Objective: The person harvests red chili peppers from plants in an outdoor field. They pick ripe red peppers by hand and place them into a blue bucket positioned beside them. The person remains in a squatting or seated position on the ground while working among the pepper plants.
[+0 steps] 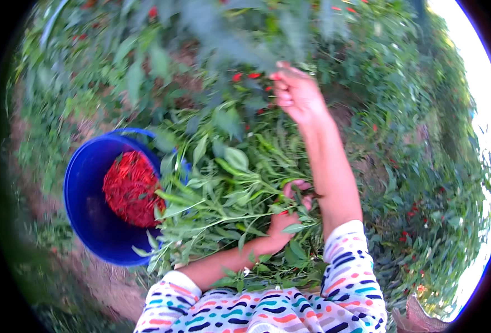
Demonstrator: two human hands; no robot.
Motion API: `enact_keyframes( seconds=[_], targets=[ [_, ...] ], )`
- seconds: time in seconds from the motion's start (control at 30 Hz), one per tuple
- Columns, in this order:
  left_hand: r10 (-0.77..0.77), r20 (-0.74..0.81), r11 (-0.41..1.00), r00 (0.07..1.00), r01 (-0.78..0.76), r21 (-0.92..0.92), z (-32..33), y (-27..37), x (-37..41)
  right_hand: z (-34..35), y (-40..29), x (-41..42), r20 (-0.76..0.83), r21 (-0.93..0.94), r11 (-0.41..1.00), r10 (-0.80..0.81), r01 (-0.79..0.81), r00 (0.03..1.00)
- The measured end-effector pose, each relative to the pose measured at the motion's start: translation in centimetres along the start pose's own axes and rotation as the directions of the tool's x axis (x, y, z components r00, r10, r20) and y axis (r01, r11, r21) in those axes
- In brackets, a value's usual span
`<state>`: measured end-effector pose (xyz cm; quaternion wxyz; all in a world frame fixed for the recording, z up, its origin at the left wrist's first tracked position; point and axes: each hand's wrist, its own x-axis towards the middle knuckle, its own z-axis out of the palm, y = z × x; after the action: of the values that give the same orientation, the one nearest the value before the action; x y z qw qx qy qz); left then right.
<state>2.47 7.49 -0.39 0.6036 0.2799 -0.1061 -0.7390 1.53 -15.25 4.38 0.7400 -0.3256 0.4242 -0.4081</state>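
Observation:
My right hand reaches up among the chili plants with its fingers curled in and the tips pinched. A small red bit, apparently a chili pepper, shows at those fingertips. Several more ripe red chilies hang just left of that hand. Lower down, my left hand is sunk in the leafy chili branches, fingers bent and partly covered by leaves. What it grips there is hidden. Green chilies stick out from the same branches. To the left, a blue bucket holds a heap of picked red chilies.
Blurred leaves hang close to the camera at the top. Dense chili plants with scattered red fruit stand on the right. Branches overlap the bucket's right rim. Bare soil shows below it. A piece of brownish fabric is at lower right.

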Motion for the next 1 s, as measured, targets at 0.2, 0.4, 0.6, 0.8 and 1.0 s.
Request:
enact_keyframes(
  seconds=[0.2,0.4,0.6,0.8,1.0],
  targets=[
    [0.042,0.019,0.910,0.999,-0.047,0.411,-2.1,-0.8,-1.4,13.1,-1.3,-7.9,0.425,-0.310,0.910,-0.125,0.274,0.896],
    [-0.040,0.144,0.966,0.989,0.075,-0.246,-0.5,1.7,-0.1,18.2,5.6,-9.1,0.783,-0.510,0.194,-0.297,0.838,0.546],
    [-0.052,-0.025,0.993,0.998,0.049,-0.103,-1.2,-0.3,0.1,5.4,-1.2,-6.1,0.334,-0.783,0.495,-0.177,0.377,0.926],
    [-0.074,-0.065,0.981,0.995,0.084,0.177,0.2,0.2,-0.1,-6.0,1.9,1.6,0.122,-0.884,0.407,-0.277,0.231,0.953],
    [-0.092,-0.065,0.971,0.994,0.103,0.214,-0.3,0.4,0.0,-7.3,4.2,3.7,0.359,-0.932,-0.183,-0.372,0.312,0.856]
  ],
)
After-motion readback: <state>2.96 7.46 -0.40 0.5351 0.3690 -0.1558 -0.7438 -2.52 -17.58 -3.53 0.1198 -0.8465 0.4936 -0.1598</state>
